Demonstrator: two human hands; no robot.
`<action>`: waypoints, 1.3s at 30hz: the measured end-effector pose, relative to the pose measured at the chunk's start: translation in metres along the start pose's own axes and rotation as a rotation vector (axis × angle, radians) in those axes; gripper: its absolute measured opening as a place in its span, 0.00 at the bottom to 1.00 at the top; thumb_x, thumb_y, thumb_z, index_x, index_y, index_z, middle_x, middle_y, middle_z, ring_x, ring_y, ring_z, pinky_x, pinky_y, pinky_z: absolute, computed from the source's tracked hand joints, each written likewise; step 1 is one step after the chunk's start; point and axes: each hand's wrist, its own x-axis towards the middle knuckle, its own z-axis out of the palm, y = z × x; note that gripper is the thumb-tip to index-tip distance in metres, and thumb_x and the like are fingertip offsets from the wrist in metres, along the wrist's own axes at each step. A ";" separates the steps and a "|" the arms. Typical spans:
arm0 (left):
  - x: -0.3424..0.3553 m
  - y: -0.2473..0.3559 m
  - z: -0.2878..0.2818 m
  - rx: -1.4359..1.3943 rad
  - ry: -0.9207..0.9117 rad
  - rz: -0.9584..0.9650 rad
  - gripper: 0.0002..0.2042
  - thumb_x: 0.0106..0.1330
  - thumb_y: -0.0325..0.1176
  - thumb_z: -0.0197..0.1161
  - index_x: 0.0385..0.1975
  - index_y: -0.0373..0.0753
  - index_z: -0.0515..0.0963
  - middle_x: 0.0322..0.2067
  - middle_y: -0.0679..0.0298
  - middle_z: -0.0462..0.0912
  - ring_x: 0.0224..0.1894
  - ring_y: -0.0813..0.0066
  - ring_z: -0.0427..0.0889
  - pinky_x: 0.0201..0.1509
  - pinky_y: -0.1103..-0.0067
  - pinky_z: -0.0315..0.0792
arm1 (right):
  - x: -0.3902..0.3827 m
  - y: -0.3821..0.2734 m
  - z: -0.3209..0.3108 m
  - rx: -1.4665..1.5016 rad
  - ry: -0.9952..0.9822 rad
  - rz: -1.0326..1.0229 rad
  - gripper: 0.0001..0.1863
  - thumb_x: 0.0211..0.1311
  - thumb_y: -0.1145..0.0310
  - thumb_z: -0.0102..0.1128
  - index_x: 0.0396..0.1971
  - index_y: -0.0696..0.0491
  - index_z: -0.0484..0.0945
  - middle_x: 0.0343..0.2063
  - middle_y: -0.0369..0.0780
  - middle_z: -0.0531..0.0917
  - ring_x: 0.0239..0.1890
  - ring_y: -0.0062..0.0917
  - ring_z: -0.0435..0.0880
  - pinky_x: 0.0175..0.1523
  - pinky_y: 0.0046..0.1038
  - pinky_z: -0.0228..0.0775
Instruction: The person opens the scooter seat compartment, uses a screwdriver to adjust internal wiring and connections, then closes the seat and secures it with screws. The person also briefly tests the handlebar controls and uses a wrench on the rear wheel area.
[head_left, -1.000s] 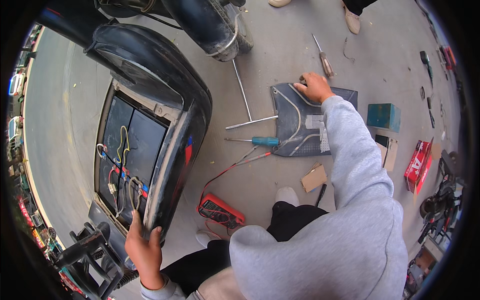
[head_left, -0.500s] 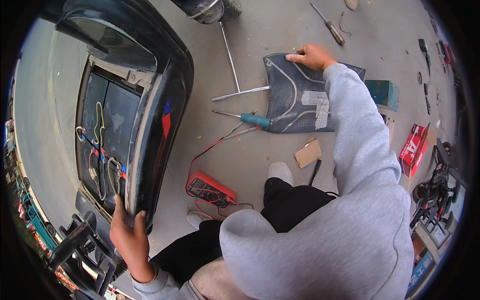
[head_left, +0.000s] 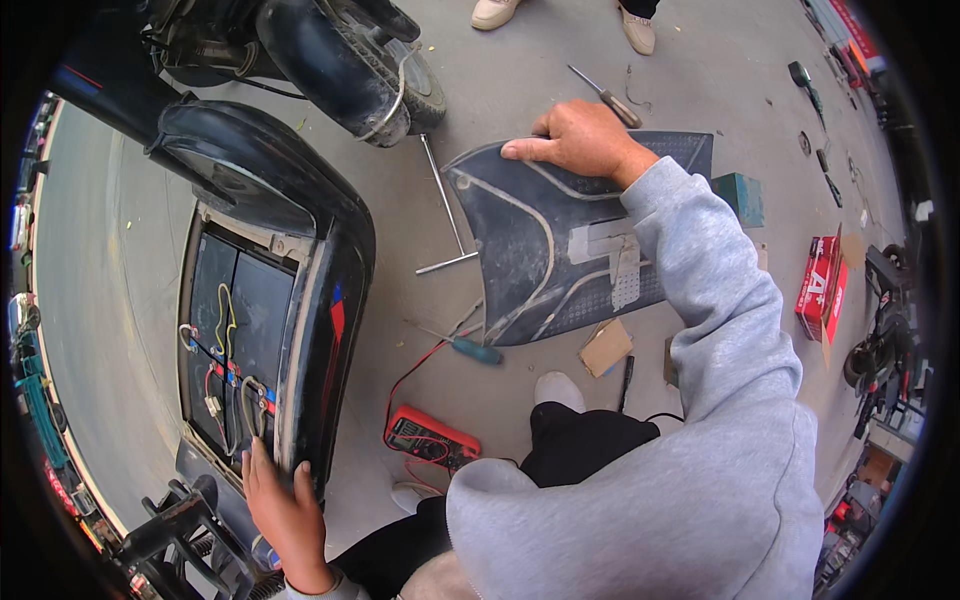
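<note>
One right hand (head_left: 585, 140) pinches the mat (head_left: 510, 230) at its far edge, thumb laid along the upper face, the other fingers folded over the rim. One left hand (head_left: 290, 520), well to the left of the mat, is held flat, its thumb parted from the fingers; the fingertips are at the rim of the bay (head_left: 288, 360), though whether they touch cannot be told.

The single mat lies ahead of the person, over the floor (head_left: 560, 55), between the scooter (head_left: 345, 240) and the green box (head_left: 745, 200); how much of it rests flat is unclear. It is dark grey and scuffed, with pale curving lines, dotted areas and two light patches near the middle.

Two screwdrivers show: a teal one (head_left: 478, 351) just beside the mat's near left corner, a brown one (head_left: 612, 104) just beyond its far edge. One T-bar (head_left: 445, 195) is left of the mat, as is one wheel (head_left: 428, 95), farther off. One red meter (head_left: 425, 435) sits to its near left, one piece of cardboard (head_left: 606, 348) just on its near side. One red box (head_left: 820, 285) stands to its right. Beyond the mat are another person's two shoes (head_left: 637, 32).
</note>
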 end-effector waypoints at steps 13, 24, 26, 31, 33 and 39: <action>-0.007 0.077 0.035 -1.431 -0.552 -0.014 0.24 0.72 0.34 0.67 0.62 0.29 0.71 0.54 0.59 0.81 0.54 0.73 0.80 0.61 0.74 0.73 | -0.062 -0.165 -0.030 0.213 0.172 -0.403 0.44 0.57 0.22 0.54 0.14 0.54 0.83 0.10 0.46 0.77 0.19 0.43 0.82 0.24 0.41 0.73; -0.013 0.009 -0.031 -1.463 -0.029 -0.087 0.14 0.75 0.32 0.62 0.55 0.31 0.79 0.49 0.62 0.85 0.49 0.76 0.81 0.58 0.76 0.74 | -0.086 -0.170 -0.069 0.493 0.430 -0.583 0.25 0.67 0.52 0.64 0.50 0.61 0.77 0.46 0.46 0.80 0.48 0.35 0.77 0.55 0.33 0.70; -0.023 -0.020 -0.048 -1.491 0.061 -0.151 0.17 0.76 0.36 0.62 0.56 0.32 0.77 0.50 0.60 0.85 0.50 0.72 0.83 0.59 0.74 0.75 | -0.095 -0.154 -0.072 0.575 0.501 -0.483 0.22 0.70 0.56 0.62 0.50 0.61 0.77 0.44 0.43 0.80 0.47 0.30 0.76 0.55 0.31 0.69; -0.056 -0.076 -0.063 -1.490 0.216 -0.381 0.23 0.78 0.45 0.57 0.60 0.31 0.73 0.55 0.58 0.82 0.54 0.67 0.82 0.62 0.70 0.73 | -0.102 -0.135 -0.047 0.903 0.481 -0.235 0.15 0.70 0.64 0.61 0.48 0.59 0.79 0.38 0.37 0.81 0.41 0.21 0.77 0.50 0.26 0.71; -0.062 -0.089 -0.057 -1.521 0.224 -0.468 0.25 0.78 0.47 0.57 0.61 0.31 0.72 0.56 0.58 0.81 0.55 0.66 0.81 0.63 0.70 0.72 | -0.105 -0.141 -0.029 1.019 0.397 -0.206 0.15 0.71 0.64 0.61 0.48 0.59 0.78 0.38 0.37 0.82 0.42 0.20 0.78 0.50 0.25 0.71; -0.063 -0.106 -0.050 -1.574 0.225 -0.620 0.25 0.76 0.47 0.59 0.61 0.32 0.73 0.54 0.59 0.83 0.53 0.64 0.83 0.60 0.70 0.75 | -0.112 -0.159 0.012 1.178 0.088 -0.216 0.15 0.73 0.64 0.60 0.49 0.60 0.77 0.39 0.37 0.82 0.40 0.19 0.79 0.47 0.26 0.74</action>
